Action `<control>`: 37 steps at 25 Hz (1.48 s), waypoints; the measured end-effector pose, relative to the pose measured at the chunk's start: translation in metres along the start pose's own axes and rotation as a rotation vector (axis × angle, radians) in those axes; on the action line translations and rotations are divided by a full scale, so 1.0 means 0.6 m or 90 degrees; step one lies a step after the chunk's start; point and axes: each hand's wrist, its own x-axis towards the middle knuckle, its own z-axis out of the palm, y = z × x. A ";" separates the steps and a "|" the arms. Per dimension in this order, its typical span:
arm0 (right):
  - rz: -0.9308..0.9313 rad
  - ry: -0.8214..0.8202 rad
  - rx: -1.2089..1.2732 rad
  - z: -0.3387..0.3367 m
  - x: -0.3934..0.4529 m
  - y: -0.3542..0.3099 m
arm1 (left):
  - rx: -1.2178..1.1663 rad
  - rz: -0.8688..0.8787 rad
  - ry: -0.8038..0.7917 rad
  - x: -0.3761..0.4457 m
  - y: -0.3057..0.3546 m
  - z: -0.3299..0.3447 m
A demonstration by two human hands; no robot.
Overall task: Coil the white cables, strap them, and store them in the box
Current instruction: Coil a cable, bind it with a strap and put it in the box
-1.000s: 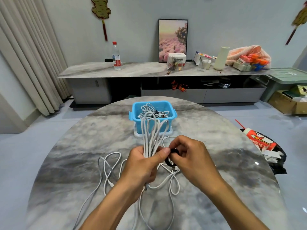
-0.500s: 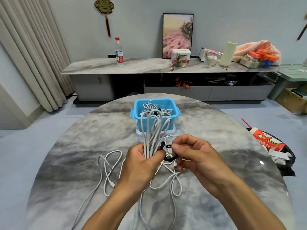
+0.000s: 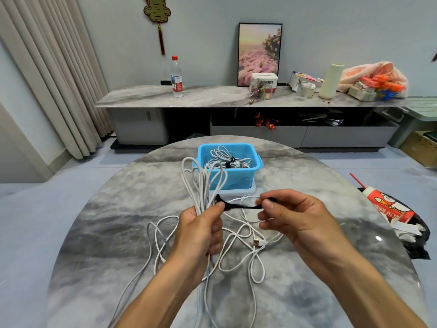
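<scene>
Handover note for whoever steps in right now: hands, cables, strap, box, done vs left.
Left hand grips the coiled white cable, thumb pinning one end of the black strap.
Right hand pinches the strap's other end, pulled out straight.
Blue box on the round table already holds strapped cables.
More loose white cable lies on the table.
Left: wrap the strap, box the coil, then coil the rest.

Pale grey walls (image 3: 331,24), beige curtains (image 3: 47,74) at left, a long marble-topped sideboard (image 3: 212,98), grey floor (image 3: 28,204).
</scene>
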 end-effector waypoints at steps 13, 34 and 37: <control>0.082 -0.030 0.109 0.081 -0.035 0.033 | 0.516 0.216 -0.142 -0.023 -0.043 0.019; -0.039 0.161 -0.106 0.065 -0.023 0.062 | 0.309 0.087 -0.135 -0.023 -0.025 0.008; -0.037 0.167 -0.094 0.062 -0.022 0.070 | 0.309 0.099 -0.141 -0.025 -0.026 0.006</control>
